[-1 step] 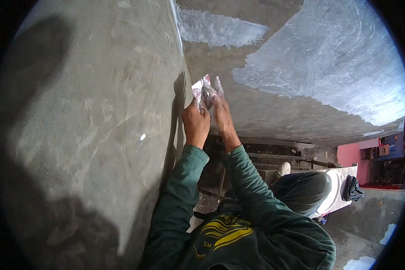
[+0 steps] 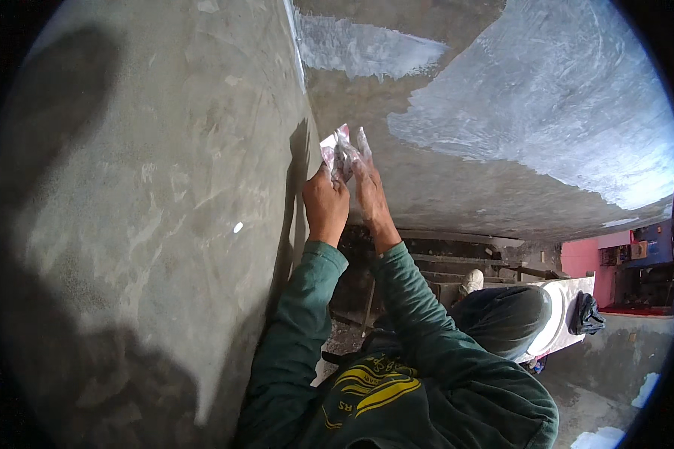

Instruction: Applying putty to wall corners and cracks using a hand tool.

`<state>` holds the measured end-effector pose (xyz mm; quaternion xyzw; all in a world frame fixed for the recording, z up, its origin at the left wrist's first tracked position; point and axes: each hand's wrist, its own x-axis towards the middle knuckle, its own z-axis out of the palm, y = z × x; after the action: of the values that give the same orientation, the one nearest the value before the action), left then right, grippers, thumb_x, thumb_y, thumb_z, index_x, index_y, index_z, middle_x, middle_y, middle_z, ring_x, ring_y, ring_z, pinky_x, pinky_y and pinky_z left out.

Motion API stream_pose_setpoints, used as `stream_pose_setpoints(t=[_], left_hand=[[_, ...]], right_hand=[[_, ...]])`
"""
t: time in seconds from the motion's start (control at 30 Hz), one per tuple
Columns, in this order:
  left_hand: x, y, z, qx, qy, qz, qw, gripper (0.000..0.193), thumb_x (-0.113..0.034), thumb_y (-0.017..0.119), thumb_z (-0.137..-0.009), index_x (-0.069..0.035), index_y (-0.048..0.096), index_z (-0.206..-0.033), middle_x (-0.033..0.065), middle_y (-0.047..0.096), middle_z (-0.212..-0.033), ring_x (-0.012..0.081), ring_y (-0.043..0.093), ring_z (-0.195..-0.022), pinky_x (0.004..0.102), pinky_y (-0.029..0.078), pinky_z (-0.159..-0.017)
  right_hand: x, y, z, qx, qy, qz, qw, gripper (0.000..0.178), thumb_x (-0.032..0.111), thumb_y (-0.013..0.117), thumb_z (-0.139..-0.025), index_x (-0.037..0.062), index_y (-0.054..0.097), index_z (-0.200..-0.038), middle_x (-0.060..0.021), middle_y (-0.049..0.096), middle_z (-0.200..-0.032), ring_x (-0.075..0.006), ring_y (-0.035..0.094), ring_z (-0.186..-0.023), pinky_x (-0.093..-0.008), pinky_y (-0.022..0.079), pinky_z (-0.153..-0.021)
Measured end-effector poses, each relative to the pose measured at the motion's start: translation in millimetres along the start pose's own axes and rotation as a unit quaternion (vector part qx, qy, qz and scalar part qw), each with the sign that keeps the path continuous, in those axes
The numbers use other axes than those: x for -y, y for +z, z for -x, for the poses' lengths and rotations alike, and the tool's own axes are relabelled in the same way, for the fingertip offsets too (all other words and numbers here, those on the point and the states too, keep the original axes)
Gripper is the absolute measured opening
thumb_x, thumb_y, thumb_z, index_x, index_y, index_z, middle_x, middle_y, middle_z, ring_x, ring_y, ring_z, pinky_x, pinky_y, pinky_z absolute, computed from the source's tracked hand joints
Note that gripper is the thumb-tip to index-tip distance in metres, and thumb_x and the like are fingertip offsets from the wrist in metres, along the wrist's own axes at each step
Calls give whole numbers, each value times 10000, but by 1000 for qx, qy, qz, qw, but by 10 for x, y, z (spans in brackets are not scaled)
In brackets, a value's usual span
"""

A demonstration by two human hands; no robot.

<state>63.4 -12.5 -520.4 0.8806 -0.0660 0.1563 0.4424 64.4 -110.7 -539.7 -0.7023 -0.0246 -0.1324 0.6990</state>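
Note:
Close to the inside corner of two grey walls, both hands meet at a crumpled plastic packet (image 2: 330,147), white with reddish patches. My left hand (image 2: 326,203) is closed around its lower part, knuckles toward me. My right hand (image 2: 371,191) presses against its right side, with one finger stretched upward and the others bent at the packet. Whitish paste coats the fingers of the right hand. Whatever the packet contains is hidden between the hands.
A bare grey wall (image 2: 165,172) rises close on the left. The far wall carries white smeared filler (image 2: 532,97). Below are wooden planks (image 2: 457,260), my shoe (image 2: 472,281), and a pale board (image 2: 577,288) bearing a black plastic bag (image 2: 586,314).

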Motion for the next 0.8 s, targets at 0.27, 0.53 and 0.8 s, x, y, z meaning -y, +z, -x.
stream_pose_setpoints(t=[0.27, 0.53, 0.8], left_hand=[[346, 85, 156, -14, -5, 8, 1000, 160, -44, 607, -851, 40, 648, -980, 284, 649, -836, 465, 632, -833, 503, 497, -697], [1329, 364, 861, 233, -241, -39, 941, 217, -161, 603, -877, 50, 656, -893, 299, 649, -898, 461, 634, -888, 520, 515, -743], [1597, 407, 1073, 307, -114, -159, 931, 189, -188, 657, -825, -7, 633, -876, 230, 656, -920, 437, 636, -889, 514, 525, -766]], right_hand=[[1, -26, 101, 24, 75, -171, 982, 582, 416, 319, -1016, 34, 445, -1435, -131, 337, -1543, -278, 292, -1429, -438, 248, -1136], [-970, 157, -769, 26, 284, -374, 883, 439, 360, 364, -980, 90, 554, -1268, -84, 605, -1201, -242, 555, -1070, -418, 414, -953], [-1380, 416, -1151, 10, 363, -534, 763, 244, 150, 389, -930, 58, 604, -999, -60, 624, -778, -187, 558, -600, -283, 457, -528]])
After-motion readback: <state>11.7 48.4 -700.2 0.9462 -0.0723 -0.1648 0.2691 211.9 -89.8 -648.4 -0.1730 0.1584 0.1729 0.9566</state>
